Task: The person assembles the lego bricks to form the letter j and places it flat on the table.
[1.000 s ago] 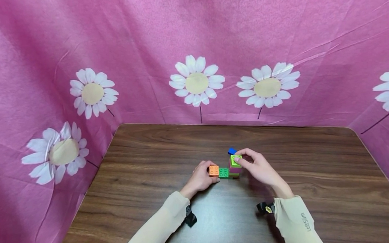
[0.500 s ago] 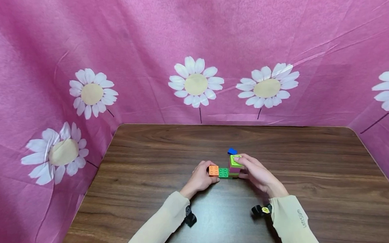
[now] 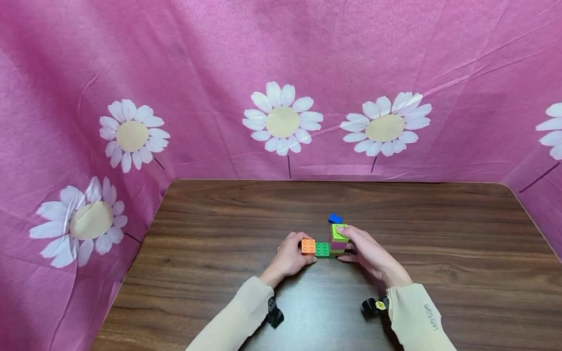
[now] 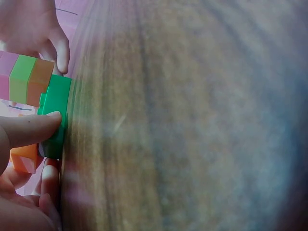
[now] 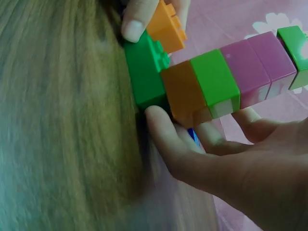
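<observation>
My left hand (image 3: 290, 255) holds the dark green toy building brick (image 4: 57, 108) low at the tabletop, thumb flat on its near side. An orange brick (image 3: 308, 246) sits on that brick's left end. On the right end rises a stack of brown (image 5: 185, 91), light green (image 5: 215, 82) and two purple bricks (image 5: 257, 67), with a lime green brick (image 3: 339, 231) at the top. My right hand (image 3: 372, 256) grips this stack from the right, one digit on the lime brick's top. Another fingertip (image 5: 156, 115) is right at the dark green brick's lower end.
A loose blue brick (image 3: 335, 218) lies just behind the stack. The brown wooden table (image 3: 234, 211) ends at a pink curtain (image 3: 195, 67) with white daisies at the back and sides. Black wrist cameras (image 3: 274, 313) hang under both sleeves.
My right hand has come down from around the top lime brick, its lower fingers now beside the stack's base, and its wrist has shifted left. My left hand stays put.
</observation>
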